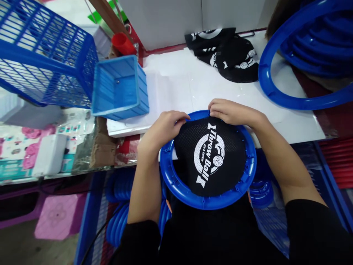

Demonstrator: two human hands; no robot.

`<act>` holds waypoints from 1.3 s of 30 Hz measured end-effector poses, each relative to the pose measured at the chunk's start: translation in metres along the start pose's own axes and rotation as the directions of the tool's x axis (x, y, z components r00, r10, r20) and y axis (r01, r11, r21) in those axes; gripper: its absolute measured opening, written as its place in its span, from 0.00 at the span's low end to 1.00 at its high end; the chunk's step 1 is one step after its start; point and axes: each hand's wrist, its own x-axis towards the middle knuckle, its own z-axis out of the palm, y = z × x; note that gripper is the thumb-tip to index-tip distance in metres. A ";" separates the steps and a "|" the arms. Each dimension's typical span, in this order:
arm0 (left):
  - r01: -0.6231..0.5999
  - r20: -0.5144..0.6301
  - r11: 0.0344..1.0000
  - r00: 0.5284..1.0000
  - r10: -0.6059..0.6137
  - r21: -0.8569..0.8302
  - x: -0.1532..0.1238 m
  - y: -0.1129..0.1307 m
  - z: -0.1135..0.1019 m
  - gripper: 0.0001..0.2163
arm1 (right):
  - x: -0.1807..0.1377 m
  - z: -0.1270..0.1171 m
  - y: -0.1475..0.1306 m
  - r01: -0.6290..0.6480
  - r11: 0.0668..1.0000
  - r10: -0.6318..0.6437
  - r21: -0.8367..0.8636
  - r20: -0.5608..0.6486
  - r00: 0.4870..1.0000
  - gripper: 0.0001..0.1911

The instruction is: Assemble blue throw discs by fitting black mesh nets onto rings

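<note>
Got white table [168,84], overlapped at its 6 o'clock edge by blue ring [202,202]. See black mesh disc [234,154] inside ring, gapped near 9 o'clock. Have left hand [167,127], fingertips bunched at disc edge, 11 o'clock; right hand [227,110], fingers together over rim, 12 o'clock. Can't tell clamped or resting.

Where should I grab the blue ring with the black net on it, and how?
Probably by the outer rim of the blue ring, coming from the left and right sides, thumbs on top. It's round, so opposite grips should balance it, and both hands are at the far edge. I'd avoid the black net: it looks soft and leaves a gap at the left.
</note>
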 end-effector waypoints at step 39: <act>-0.097 -0.103 0.994 0.989 0.102 0.050 -0.010 0.000 0.012 0.14 | 0.009 -0.004 0.000 -0.028 1.000 0.028 -0.007 0.036 0.999 0.12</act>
